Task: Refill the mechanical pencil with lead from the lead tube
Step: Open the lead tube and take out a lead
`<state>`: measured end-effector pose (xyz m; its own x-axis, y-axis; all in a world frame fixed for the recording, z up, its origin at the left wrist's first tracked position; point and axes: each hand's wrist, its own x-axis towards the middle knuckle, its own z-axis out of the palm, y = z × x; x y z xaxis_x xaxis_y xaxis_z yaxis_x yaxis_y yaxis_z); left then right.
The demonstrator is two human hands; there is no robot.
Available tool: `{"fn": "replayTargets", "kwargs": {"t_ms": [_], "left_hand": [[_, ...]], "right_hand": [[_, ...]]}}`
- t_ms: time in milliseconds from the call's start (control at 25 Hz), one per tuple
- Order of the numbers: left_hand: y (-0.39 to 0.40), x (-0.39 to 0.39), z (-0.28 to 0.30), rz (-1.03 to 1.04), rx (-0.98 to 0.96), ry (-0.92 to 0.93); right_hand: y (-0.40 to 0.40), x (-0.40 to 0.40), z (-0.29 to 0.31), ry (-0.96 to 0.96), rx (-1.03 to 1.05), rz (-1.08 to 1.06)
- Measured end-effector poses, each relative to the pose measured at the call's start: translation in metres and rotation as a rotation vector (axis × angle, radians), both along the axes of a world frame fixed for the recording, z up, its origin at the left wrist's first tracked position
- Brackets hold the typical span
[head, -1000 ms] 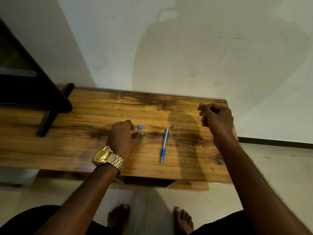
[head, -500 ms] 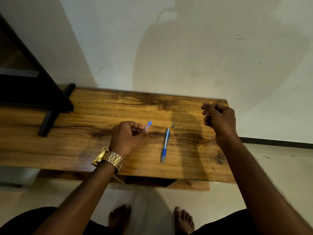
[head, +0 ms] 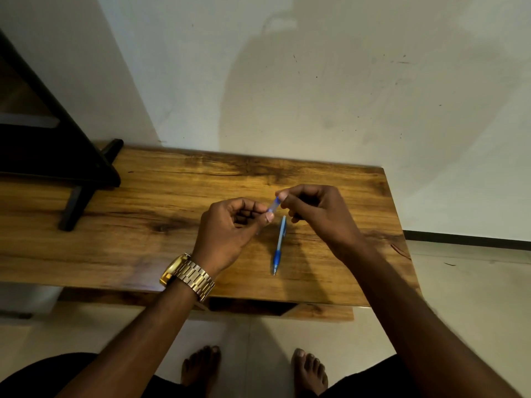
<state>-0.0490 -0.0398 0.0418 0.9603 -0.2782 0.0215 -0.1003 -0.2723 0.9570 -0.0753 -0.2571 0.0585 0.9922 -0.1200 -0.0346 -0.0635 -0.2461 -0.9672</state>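
A blue mechanical pencil (head: 279, 245) lies on the wooden table (head: 143, 239), tip toward me. Just above and left of its far end, my left hand (head: 230, 228) holds a small clear lead tube with a blue cap (head: 273, 204) between thumb and fingers, tilted up to the right. My right hand (head: 316, 214) meets it from the right, thumb and forefinger pinched on the blue cap end. Both hands hover over the table's middle. My right hand covers the small loose parts beyond the pencil's far end.
A black stand with a slanted leg (head: 74, 168) occupies the table's left side. A white wall (head: 316, 81) rises directly behind the table. The table's right edge (head: 399, 225) is close to my right wrist. My bare feet (head: 201, 366) show on the tiled floor below.
My left hand lifted the lead tube off the table and carried it right. My right hand moved left from the table's right side and pinched the tube's cap end.
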Motion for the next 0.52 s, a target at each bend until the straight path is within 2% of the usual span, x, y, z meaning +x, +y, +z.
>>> {"fn": "replayTargets", "kwargs": {"t_ms": [240, 400, 440, 520], "left_hand": [[-0.001, 0.0, 0.001, -0.03, 0.055, 0.018], [0.001, 0.001, 0.001, 0.004, 0.063, 0.032], [0.004, 0.002, 0.001, 0.038, 0.042, 0.052], [0.008, 0.005, 0.002, 0.088, -0.007, 0.089]], "right_hand": [[-0.002, 0.0, 0.001, -0.013, -0.041, 0.059], [-0.024, -0.001, 0.007, -0.034, 0.017, -0.156], [-0.034, -0.003, 0.007, -0.013, -0.059, -0.187], [-0.047, -0.01, 0.003, 0.126, -0.302, -0.101]]}}
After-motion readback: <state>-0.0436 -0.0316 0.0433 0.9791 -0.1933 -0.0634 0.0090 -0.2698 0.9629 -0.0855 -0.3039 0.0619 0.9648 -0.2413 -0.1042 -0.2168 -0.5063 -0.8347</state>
